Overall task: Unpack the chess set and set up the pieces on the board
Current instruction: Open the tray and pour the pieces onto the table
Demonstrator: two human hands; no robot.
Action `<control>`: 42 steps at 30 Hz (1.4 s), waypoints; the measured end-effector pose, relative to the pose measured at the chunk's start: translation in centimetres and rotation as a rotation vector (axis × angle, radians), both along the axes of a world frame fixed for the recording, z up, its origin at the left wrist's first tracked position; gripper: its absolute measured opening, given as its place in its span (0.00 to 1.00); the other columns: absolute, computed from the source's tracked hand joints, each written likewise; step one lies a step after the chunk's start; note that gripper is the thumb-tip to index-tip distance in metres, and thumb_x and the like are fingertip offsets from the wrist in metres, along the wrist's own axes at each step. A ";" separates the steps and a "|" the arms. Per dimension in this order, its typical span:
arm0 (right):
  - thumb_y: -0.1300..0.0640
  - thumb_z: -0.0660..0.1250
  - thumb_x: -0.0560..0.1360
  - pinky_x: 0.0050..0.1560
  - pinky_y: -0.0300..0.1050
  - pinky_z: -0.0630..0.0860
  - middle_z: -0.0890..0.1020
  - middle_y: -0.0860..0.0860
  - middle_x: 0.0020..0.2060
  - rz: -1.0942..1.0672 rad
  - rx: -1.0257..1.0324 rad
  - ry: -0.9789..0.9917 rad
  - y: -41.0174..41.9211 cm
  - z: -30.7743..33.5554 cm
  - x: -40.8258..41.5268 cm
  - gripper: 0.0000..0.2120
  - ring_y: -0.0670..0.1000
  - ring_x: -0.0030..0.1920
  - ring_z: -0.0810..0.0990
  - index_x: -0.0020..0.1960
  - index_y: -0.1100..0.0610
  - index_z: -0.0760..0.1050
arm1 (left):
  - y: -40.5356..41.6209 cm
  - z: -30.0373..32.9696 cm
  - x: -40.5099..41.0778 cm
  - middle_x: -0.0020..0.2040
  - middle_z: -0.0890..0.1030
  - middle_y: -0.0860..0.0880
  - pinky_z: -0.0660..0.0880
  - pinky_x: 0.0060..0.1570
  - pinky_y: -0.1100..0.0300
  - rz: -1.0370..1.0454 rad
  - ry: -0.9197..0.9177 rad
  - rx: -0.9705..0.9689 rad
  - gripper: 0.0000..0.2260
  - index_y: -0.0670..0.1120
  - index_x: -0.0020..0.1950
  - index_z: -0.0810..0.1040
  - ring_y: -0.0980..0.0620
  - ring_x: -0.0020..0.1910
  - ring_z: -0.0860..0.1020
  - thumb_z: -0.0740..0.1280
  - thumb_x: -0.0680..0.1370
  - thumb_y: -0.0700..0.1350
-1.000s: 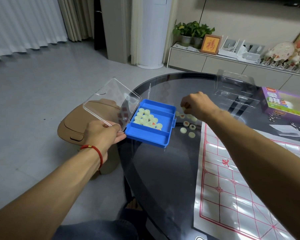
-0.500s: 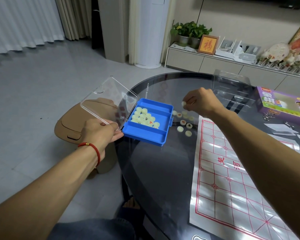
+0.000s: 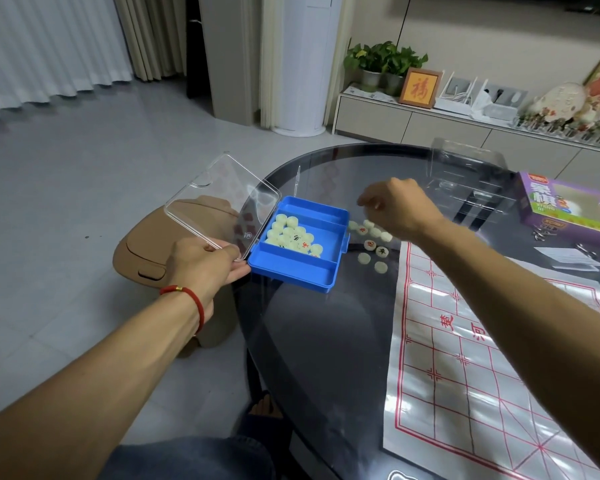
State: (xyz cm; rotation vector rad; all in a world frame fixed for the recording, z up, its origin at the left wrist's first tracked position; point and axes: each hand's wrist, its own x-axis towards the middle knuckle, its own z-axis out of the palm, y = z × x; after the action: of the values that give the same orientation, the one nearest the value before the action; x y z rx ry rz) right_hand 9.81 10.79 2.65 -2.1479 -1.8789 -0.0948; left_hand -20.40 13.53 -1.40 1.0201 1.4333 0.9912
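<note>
A blue plastic case sits at the left edge of the round glass table, its clear lid swung open to the left. Several pale round chess pieces are heaped in its middle compartment. My left hand pinches the lid's near edge by the hinge corner. More pieces lie loose on the glass to the right of the case. My right hand hovers just above them with curled fingers, which hide whether they hold a piece. The red-lined board sheet lies at the right.
A purple game box and a clear plastic insert stand at the table's far right. A tan stool sits on the floor left of the table, below the open lid. My foot shows through the glass.
My right hand rose from the loose pieces, showed one at its fingertips half a second ago, and now hangs a little higher. The left hand stayed on the lid.
</note>
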 end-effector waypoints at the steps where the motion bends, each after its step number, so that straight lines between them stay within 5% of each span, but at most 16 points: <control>1: 0.61 0.70 0.76 0.49 0.48 0.81 0.85 0.50 0.46 0.087 0.004 0.020 -0.1 0.4 -1.6 0.10 0.52 0.45 0.83 0.55 0.54 0.83 | 0.0 0.0 0.0 0.43 0.84 0.40 0.83 0.37 0.60 -0.001 0.005 -0.002 0.03 0.37 0.50 0.81 0.50 0.37 0.86 0.69 0.78 0.33; 4: 0.55 0.73 0.75 0.48 0.46 0.79 0.84 0.49 0.46 0.271 -0.119 0.046 0.1 0.7 -6.4 0.10 0.50 0.45 0.81 0.57 0.54 0.83 | 0.1 0.0 0.0 0.44 0.84 0.39 0.83 0.38 0.60 0.003 0.005 -0.002 0.03 0.37 0.50 0.81 0.49 0.39 0.86 0.69 0.78 0.33; 10: 0.57 0.73 0.76 0.53 0.51 0.80 0.85 0.52 0.52 0.227 -0.219 -0.010 1.7 -0.7 -8.2 0.11 0.54 0.51 0.81 0.57 0.56 0.84 | 0.1 -0.1 -0.1 0.43 0.84 0.39 0.83 0.39 0.59 -0.003 0.000 -0.003 0.03 0.37 0.50 0.81 0.50 0.37 0.86 0.69 0.78 0.33; 22: 0.57 0.71 0.77 0.45 0.41 0.71 0.82 0.53 0.56 0.238 -0.313 -0.111 0.9 0.1 -8.0 0.15 0.51 0.48 0.76 0.63 0.54 0.81 | -0.1 0.0 -0.2 0.43 0.84 0.40 0.83 0.39 0.60 -0.017 0.000 0.002 0.03 0.38 0.50 0.81 0.50 0.38 0.86 0.69 0.79 0.34; 28: 0.60 0.68 0.77 0.43 0.42 0.69 0.85 0.52 0.50 0.251 -0.250 -0.119 1.0 0.2 -8.4 0.08 0.49 0.45 0.76 0.54 0.56 0.84 | -0.3 0.2 -0.1 0.43 0.84 0.41 0.83 0.39 0.59 -0.003 -0.003 0.010 0.02 0.39 0.47 0.80 0.50 0.37 0.86 0.69 0.78 0.34; 35: 0.61 0.68 0.72 0.50 0.48 0.80 0.87 0.50 0.44 0.168 -0.066 0.025 -1.6 2.5 -6.8 0.10 0.53 0.45 0.83 0.50 0.54 0.86 | -0.5 0.3 -0.4 0.42 0.84 0.40 0.83 0.38 0.60 -0.010 -0.019 0.012 0.02 0.39 0.47 0.80 0.48 0.40 0.86 0.70 0.77 0.33; 42: 0.59 0.70 0.73 0.44 0.48 0.81 0.86 0.50 0.41 0.185 -0.191 -0.033 -8.6 1.6 -5.6 0.08 0.52 0.40 0.83 0.47 0.51 0.86 | -0.5 0.2 -0.5 0.42 0.84 0.41 0.83 0.38 0.60 -0.008 0.013 0.021 0.02 0.39 0.48 0.81 0.50 0.38 0.86 0.70 0.78 0.34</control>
State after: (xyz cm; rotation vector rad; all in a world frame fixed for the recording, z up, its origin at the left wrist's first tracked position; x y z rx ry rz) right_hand 4.23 2.20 4.20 -2.0870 -2.1744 0.0917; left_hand -20.88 13.00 -1.16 1.0488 1.4316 0.9973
